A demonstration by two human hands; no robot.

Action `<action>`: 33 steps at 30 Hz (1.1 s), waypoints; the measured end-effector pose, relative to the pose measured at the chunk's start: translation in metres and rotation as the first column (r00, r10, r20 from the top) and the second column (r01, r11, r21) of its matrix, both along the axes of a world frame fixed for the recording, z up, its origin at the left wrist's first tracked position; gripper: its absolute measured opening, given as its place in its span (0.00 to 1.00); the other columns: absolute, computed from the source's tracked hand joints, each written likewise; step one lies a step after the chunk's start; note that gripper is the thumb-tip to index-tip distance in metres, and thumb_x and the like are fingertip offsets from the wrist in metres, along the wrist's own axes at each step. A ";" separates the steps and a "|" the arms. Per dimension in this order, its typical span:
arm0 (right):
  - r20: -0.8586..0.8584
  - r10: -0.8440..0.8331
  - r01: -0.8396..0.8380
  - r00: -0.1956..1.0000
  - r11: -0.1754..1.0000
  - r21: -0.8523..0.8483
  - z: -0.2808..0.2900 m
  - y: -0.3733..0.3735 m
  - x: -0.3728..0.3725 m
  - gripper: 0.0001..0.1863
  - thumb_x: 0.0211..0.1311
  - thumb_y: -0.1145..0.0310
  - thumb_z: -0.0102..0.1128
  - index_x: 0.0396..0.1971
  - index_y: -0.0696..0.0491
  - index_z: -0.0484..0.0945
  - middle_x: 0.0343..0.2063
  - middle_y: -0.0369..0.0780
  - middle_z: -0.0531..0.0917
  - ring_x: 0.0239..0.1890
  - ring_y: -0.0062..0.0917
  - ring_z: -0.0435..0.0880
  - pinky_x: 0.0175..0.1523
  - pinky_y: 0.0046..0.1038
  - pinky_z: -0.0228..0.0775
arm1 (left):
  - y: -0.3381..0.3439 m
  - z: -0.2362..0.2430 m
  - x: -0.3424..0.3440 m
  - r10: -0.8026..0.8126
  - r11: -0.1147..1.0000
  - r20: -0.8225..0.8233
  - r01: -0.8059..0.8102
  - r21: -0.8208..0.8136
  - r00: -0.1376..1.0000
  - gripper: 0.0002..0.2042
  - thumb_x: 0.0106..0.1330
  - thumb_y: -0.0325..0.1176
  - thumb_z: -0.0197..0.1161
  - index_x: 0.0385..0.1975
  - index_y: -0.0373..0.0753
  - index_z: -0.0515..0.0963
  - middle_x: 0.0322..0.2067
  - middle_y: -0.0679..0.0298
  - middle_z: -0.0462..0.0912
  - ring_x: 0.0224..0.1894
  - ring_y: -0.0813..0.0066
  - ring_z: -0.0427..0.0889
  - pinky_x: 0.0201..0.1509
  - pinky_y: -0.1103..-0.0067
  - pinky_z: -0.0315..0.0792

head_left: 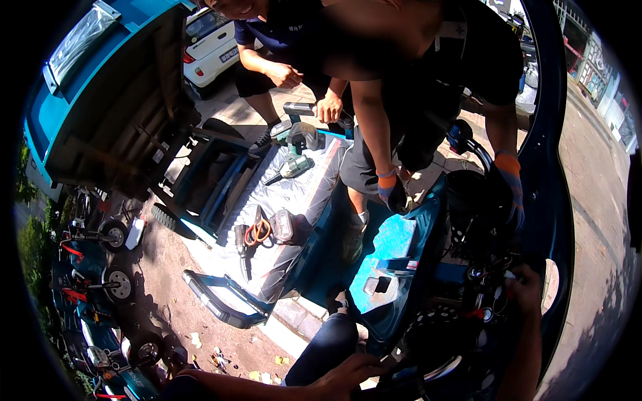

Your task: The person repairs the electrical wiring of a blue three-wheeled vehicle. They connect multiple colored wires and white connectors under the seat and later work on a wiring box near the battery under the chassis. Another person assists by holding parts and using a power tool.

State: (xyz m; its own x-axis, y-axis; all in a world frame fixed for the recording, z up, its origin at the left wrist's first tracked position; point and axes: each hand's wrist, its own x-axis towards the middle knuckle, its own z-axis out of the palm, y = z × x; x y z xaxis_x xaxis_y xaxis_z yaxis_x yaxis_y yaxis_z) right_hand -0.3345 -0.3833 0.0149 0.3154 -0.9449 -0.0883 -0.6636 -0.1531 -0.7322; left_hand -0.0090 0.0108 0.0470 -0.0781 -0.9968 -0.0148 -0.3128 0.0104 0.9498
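Note:
At the lower middle, my left hand (348, 371) reaches toward the dark front parts of a blue cargo tricycle. Its fingertips meet dark parts in shadow, so its grip is unclear. My right hand (526, 287) is curled at the right, beside a tangle of wires and small connectors (483, 274). Its fingers close around a small piece with white and red showing, too covered to name. Between my hands sits a dark, spotted round part (435, 327). Beyond lies the blue floor panel (384, 250) with a pale square opening.
A co-worker's orange-and-grey gloves (509, 180) are at the handlebar (478, 150). Another person's hand rests near a cordless tool. On the plastic-wrapped seat (267, 200) lie a green power tool (294, 166), a black tool (241, 250) and an orange cable (257, 232). A raised cargo bed (120, 113) stands left.

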 end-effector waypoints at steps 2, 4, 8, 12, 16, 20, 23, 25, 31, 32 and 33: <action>0.099 -0.025 0.022 0.995 0.999 0.027 0.003 0.002 -0.001 0.15 0.44 0.72 0.72 0.35 0.59 0.84 0.34 0.38 0.82 0.38 0.25 0.80 0.46 0.29 0.73 | -0.006 0.011 0.000 -0.002 1.000 0.037 0.002 0.006 0.999 0.39 0.53 0.45 0.84 0.63 0.36 0.76 0.62 0.47 0.70 0.64 0.47 0.72 0.68 0.59 0.71; 0.085 0.027 -0.030 0.996 0.999 0.031 -0.010 -0.007 -0.008 0.16 0.48 0.71 0.71 0.38 0.58 0.83 0.34 0.35 0.81 0.41 0.21 0.80 0.47 0.28 0.72 | -0.013 0.018 0.000 -0.028 0.999 0.025 0.027 0.032 0.999 0.39 0.52 0.45 0.85 0.63 0.36 0.76 0.62 0.47 0.72 0.64 0.46 0.74 0.66 0.58 0.72; 0.083 0.052 -0.060 0.995 0.993 0.103 -0.018 -0.018 0.006 0.17 0.54 0.70 0.76 0.45 0.56 0.88 0.33 0.35 0.82 0.39 0.22 0.79 0.47 0.28 0.73 | -0.012 0.001 0.005 -0.048 0.999 0.002 0.048 0.018 0.999 0.39 0.55 0.47 0.84 0.63 0.34 0.76 0.62 0.45 0.70 0.62 0.48 0.76 0.64 0.60 0.76; 0.021 0.033 -0.035 0.999 0.996 0.083 -0.005 -0.019 -0.005 0.18 0.55 0.68 0.75 0.46 0.55 0.88 0.35 0.35 0.85 0.40 0.22 0.80 0.50 0.29 0.73 | -0.020 -0.002 0.003 -0.125 0.989 0.044 0.127 -0.071 0.991 0.40 0.56 0.52 0.84 0.61 0.32 0.74 0.60 0.44 0.69 0.60 0.46 0.76 0.60 0.61 0.75; -0.019 0.030 -0.028 0.999 0.995 0.091 -0.006 -0.015 -0.007 0.19 0.56 0.66 0.74 0.47 0.55 0.87 0.37 0.35 0.85 0.40 0.22 0.80 0.50 0.29 0.72 | -0.020 0.001 0.005 -0.107 0.993 0.001 0.107 -0.051 0.994 0.41 0.54 0.50 0.85 0.62 0.32 0.74 0.62 0.44 0.68 0.61 0.50 0.75 0.59 0.64 0.76; 0.005 -0.019 0.018 1.000 0.988 0.156 -0.001 -0.012 -0.005 0.18 0.57 0.66 0.76 0.46 0.56 0.88 0.35 0.36 0.86 0.38 0.20 0.81 0.48 0.28 0.73 | -0.018 0.005 0.005 -0.060 0.998 -0.092 0.062 0.022 0.994 0.40 0.53 0.46 0.87 0.61 0.32 0.75 0.61 0.46 0.69 0.61 0.52 0.75 0.57 0.67 0.78; 0.012 -0.016 0.013 1.000 0.981 0.191 0.008 -0.009 0.002 0.16 0.61 0.66 0.76 0.45 0.58 0.87 0.34 0.35 0.84 0.36 0.19 0.80 0.46 0.26 0.72 | -0.021 0.007 0.010 -0.100 0.995 -0.050 0.101 0.012 0.994 0.39 0.52 0.46 0.87 0.60 0.32 0.76 0.60 0.46 0.70 0.60 0.52 0.76 0.56 0.67 0.78; 0.019 0.001 -0.005 1.000 0.977 0.214 0.007 -0.010 0.001 0.16 0.61 0.66 0.76 0.45 0.58 0.87 0.34 0.34 0.83 0.37 0.19 0.80 0.47 0.26 0.72 | -0.022 0.012 0.010 -0.088 0.996 -0.036 0.089 0.026 0.995 0.38 0.51 0.45 0.88 0.59 0.33 0.76 0.60 0.46 0.71 0.59 0.52 0.76 0.56 0.66 0.77; 0.101 0.029 -0.051 0.994 0.974 0.222 0.002 -0.017 -0.009 0.14 0.62 0.67 0.75 0.44 0.58 0.87 0.35 0.34 0.83 0.40 0.18 0.79 0.48 0.25 0.71 | -0.026 0.007 0.010 -0.095 0.995 -0.055 0.097 0.032 0.994 0.38 0.50 0.47 0.88 0.57 0.32 0.77 0.58 0.47 0.73 0.61 0.50 0.76 0.59 0.66 0.77; 0.046 0.039 -0.048 0.998 0.976 0.215 0.003 -0.016 -0.008 0.13 0.62 0.68 0.75 0.43 0.58 0.87 0.35 0.34 0.83 0.40 0.19 0.79 0.48 0.25 0.71 | -0.024 0.006 0.012 -0.101 0.995 -0.032 0.102 0.016 0.994 0.38 0.51 0.48 0.87 0.57 0.32 0.77 0.58 0.47 0.74 0.60 0.51 0.77 0.59 0.66 0.77; -0.006 0.052 -0.050 0.999 0.979 0.200 0.007 -0.015 -0.007 0.13 0.62 0.68 0.75 0.43 0.58 0.87 0.35 0.34 0.83 0.40 0.19 0.79 0.49 0.25 0.70 | -0.022 0.004 0.011 -0.103 0.995 -0.005 0.103 -0.006 0.995 0.38 0.52 0.50 0.86 0.57 0.32 0.77 0.57 0.47 0.75 0.60 0.51 0.78 0.60 0.66 0.77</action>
State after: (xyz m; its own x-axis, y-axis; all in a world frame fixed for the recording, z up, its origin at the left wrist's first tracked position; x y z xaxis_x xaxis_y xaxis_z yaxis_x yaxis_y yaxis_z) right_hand -0.3413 -0.3982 0.0219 0.3607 -0.8905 -0.2774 -0.6670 -0.0384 -0.7441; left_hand 0.0023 -0.0110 0.0514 -0.1805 -0.9835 -0.0081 -0.3043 0.0480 0.9514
